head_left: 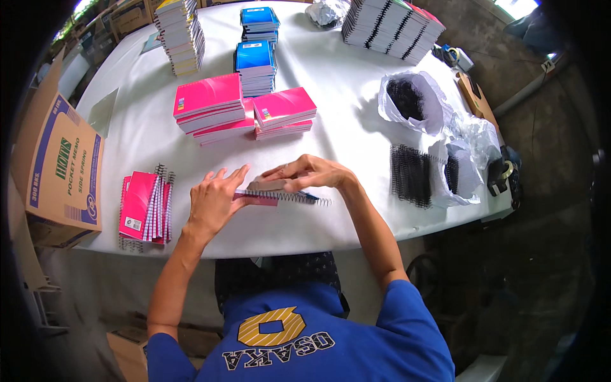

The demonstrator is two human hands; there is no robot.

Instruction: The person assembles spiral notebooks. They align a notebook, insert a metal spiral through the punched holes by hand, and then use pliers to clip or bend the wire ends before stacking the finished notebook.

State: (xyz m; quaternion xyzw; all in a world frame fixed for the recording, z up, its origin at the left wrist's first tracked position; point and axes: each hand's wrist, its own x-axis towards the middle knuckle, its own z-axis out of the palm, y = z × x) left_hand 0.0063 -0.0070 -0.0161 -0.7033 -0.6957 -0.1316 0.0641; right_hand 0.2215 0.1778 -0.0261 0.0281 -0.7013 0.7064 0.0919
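Note:
At the table's near edge I hold a small pink notebook [259,200] with a wire spiral coil [286,197] along its edge. The coil's right end sticks out past the notebook. My left hand [213,198] grips the notebook's left end, thumb below and fingers above. My right hand [313,173] reaches over from the right, its bent fingers and thumb closed on the pages by the coil. Just under it lies a thin blue item [309,195], mostly hidden. Left of my left hand lies a stack of pink notebooks [138,202] with coils projecting from their edges.
Ahead stand piles of pink notebooks [210,95], blue notebooks [255,57], a yellow-edged stack [180,38] and a tall spiral-bound stack [388,28]. At right are loose black coils [409,175] and a white bag of coils [386,109]. An open carton [67,162] borders the left.

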